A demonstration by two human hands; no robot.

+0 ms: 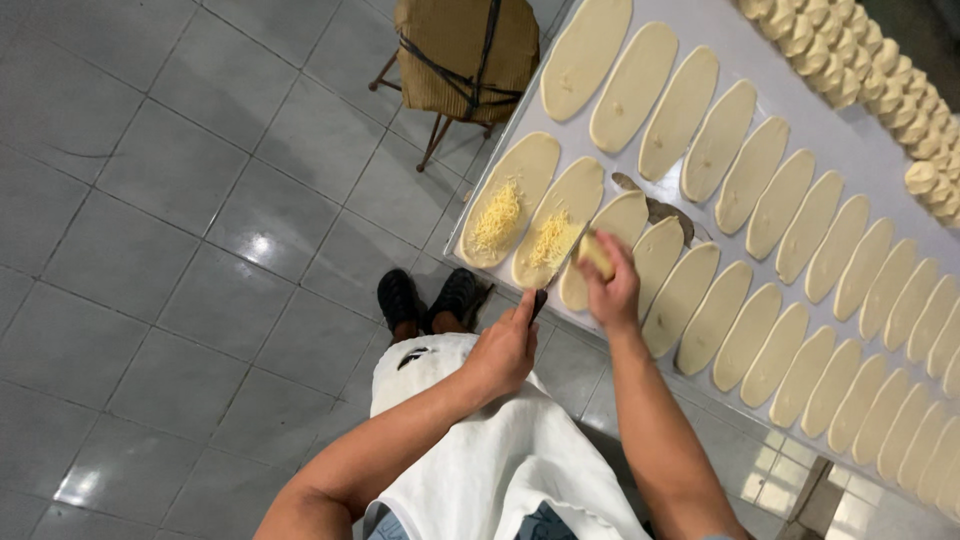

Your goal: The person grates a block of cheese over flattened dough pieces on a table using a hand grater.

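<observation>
1. left hand [503, 350]: fingers clamped on the dark handle of a flat metal grater [562, 268], which slants up from the tabletop edge over the third dough oval.
2. right hand [610, 285]: fingers closed round a pale yellow block of cheese [597, 254], pressed against the grater's upper part.
3. third flattened pale dough oval [612, 232]: directly under the grater, bare of cheese as far as can be seen; taken here as the landmark.
4. two flattened dough ovals topped with shredded yellow cheese [497, 215]: just left of the landmark, shreds lying in a strip down each middle.
5. long grey tabletop [800, 110]: carries two rows of bare dough ovals running right from the landmark; small rolled dough pieces [860, 60] lie along its far edge, well apart from the landmark.
6. brown wooden stool with dark straps [465, 50]: on the grey tiled floor [150, 200], left of and beyond the landmark.
7. white apron [480, 450]: on the person, below the landmark.
8. handling note, a judgement: keep the grater steady and centred over the oval, stroke the cheese along its length so shreds fall in a middle strip, and keep fingertips clear of the blade.
</observation>
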